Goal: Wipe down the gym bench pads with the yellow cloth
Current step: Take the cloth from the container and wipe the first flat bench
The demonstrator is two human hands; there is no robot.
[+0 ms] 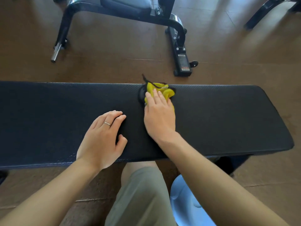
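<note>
Floor brown | right hand flat on yellow cloth | left hand loose on bench pad

There is a single view, taken from a wide-angle camera on the person's head, looking forward and steeply down. It sits close above the pad, which runs left to right across the middle of the frame, its left end cut off by the edge. Both forearms enter from the near bottom corners, and the person's knee lies straight below the lens. Further off, at the top, the floor and the frame of another bench appear, bowed by the wide lens.
</note>
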